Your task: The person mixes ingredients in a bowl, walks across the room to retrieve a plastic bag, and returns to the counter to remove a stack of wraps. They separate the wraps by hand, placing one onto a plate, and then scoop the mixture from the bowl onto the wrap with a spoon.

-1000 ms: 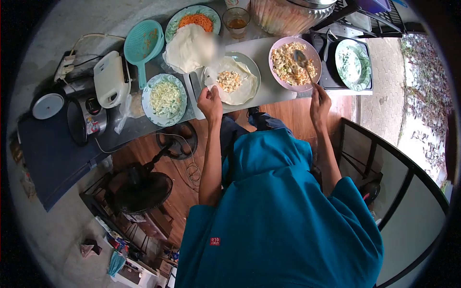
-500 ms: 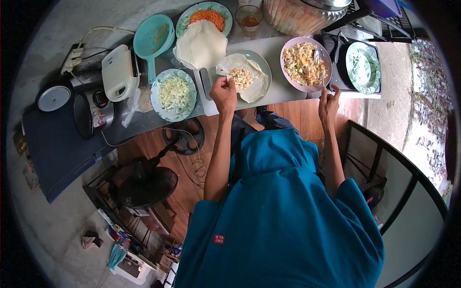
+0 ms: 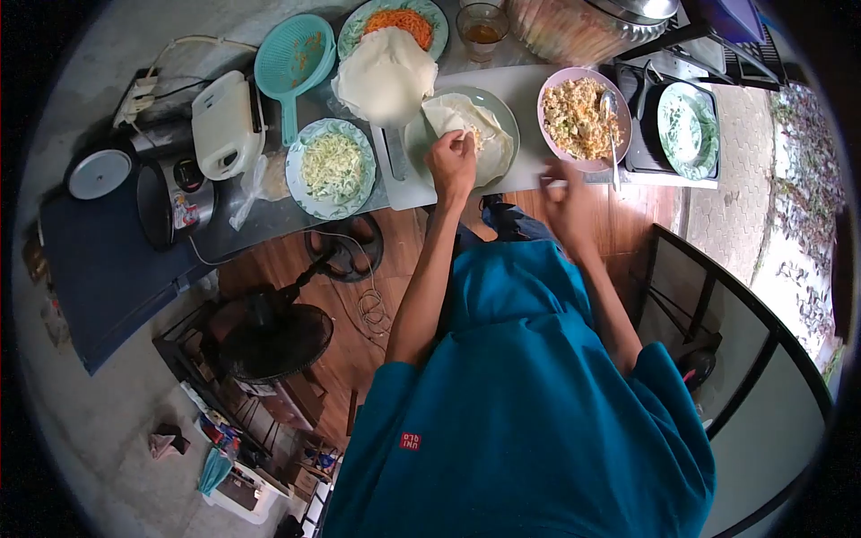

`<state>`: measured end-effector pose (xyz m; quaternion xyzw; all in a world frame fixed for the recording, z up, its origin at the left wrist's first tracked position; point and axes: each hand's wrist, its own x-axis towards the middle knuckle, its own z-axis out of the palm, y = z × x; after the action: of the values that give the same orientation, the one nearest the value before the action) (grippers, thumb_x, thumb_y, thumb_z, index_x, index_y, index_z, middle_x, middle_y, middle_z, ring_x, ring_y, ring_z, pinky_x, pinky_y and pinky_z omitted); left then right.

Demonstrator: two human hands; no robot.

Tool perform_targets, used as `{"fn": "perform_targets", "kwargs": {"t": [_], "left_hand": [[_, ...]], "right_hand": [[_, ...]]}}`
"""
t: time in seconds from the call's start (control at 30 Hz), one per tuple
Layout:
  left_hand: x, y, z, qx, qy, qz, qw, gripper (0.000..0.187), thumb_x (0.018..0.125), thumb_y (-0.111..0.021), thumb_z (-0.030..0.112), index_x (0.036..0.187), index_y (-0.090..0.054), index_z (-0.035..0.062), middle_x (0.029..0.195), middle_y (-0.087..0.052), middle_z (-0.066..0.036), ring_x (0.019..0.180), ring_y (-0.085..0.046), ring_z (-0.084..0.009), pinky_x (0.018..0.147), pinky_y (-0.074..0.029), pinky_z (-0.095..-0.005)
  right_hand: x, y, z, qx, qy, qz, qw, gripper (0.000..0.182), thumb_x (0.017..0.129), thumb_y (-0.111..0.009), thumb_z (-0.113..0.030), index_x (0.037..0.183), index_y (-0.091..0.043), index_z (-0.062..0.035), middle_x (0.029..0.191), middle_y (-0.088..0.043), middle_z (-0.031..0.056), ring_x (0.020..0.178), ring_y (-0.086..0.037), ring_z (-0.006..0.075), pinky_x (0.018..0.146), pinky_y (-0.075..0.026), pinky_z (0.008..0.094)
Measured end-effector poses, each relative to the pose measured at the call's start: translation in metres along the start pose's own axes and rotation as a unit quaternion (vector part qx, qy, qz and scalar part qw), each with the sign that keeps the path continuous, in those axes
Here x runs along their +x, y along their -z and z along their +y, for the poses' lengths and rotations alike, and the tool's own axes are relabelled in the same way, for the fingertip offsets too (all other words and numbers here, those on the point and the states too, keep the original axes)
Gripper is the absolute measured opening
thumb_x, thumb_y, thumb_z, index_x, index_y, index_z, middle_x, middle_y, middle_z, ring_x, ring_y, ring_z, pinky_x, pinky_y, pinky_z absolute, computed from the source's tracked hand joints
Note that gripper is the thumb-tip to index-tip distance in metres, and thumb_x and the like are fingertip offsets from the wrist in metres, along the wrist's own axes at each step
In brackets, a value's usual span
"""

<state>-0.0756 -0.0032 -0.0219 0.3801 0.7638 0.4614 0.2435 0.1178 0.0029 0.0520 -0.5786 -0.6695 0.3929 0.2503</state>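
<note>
Pale wrapper (image 3: 489, 125) under left hand (image 3: 451, 163)

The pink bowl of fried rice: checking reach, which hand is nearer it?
Right. The right hand is blurred just below the pink bowl of fried rice; the left hand rests on the wrapper, further left.

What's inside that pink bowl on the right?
The pink bowl holds a crumbly pale filling mix with orange flecks, and a spoon rests in it with its handle over the near rim. What lies beneath the heap is covered.
</note>
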Motion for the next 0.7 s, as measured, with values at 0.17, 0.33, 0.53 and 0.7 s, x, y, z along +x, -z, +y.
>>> {"fn": "perform_targets", "kwargs": {"t": [0.17,0.33,0.53,0.7], "left_hand": [[-0.011,0.024,0.015,-0.224,0.152,-0.009,0.963,0.019,0.091,-0.054,0.007,0.104,-0.060,-0.0051,0.084,-0.066,-0.011,0.071,-0.065,-0.0195,0.063,-0.051,-0.0273],[-0.013,0.050,-0.009,0.075,-0.116,-0.013,0.990,0.031,0.089,-0.047,-0.002,0.119,-0.054,-0.0052,0.112,-0.060,-0.021,0.103,-0.059,-0.0348,0.090,-0.047,-0.0400],[-0.014,0.058,-0.018,0.102,-0.203,-0.200,0.953,0.055,0.083,-0.041,-0.009,0.137,-0.037,-0.0038,0.141,-0.038,-0.024,0.135,-0.030,-0.0382,0.110,-0.028,-0.0421],[-0.019,0.053,-0.018,0.155,-0.188,-0.143,0.959,0.058,0.084,-0.042,-0.005,0.141,-0.029,-0.0041,0.147,-0.028,-0.023,0.137,-0.025,-0.0392,0.112,-0.024,-0.0440]], "right_hand": [[0.023,-0.079,-0.007,-0.066,0.060,-0.084,0.992,0.028,0.084,-0.064,-0.029,0.101,-0.060,-0.0070,0.087,-0.064,0.0120,0.085,-0.061,0.0287,0.076,-0.043,0.0404],[0.030,-0.094,-0.016,-0.236,0.079,-0.045,0.967,0.037,0.083,-0.061,-0.043,0.080,-0.068,-0.0067,0.087,-0.065,0.0113,0.089,-0.056,0.0274,0.075,-0.037,0.0409],[0.026,-0.111,-0.011,-0.191,0.060,-0.012,0.980,0.024,0.077,-0.064,-0.032,0.075,-0.070,-0.0089,0.079,-0.066,0.0067,0.084,-0.056,0.0258,0.072,-0.035,0.0410],[0.025,-0.099,-0.003,-0.181,0.052,0.012,0.982,0.017,0.075,-0.064,-0.026,0.071,-0.070,-0.0106,0.074,-0.067,0.0054,0.080,-0.056,0.0251,0.072,-0.035,0.0410]]}}
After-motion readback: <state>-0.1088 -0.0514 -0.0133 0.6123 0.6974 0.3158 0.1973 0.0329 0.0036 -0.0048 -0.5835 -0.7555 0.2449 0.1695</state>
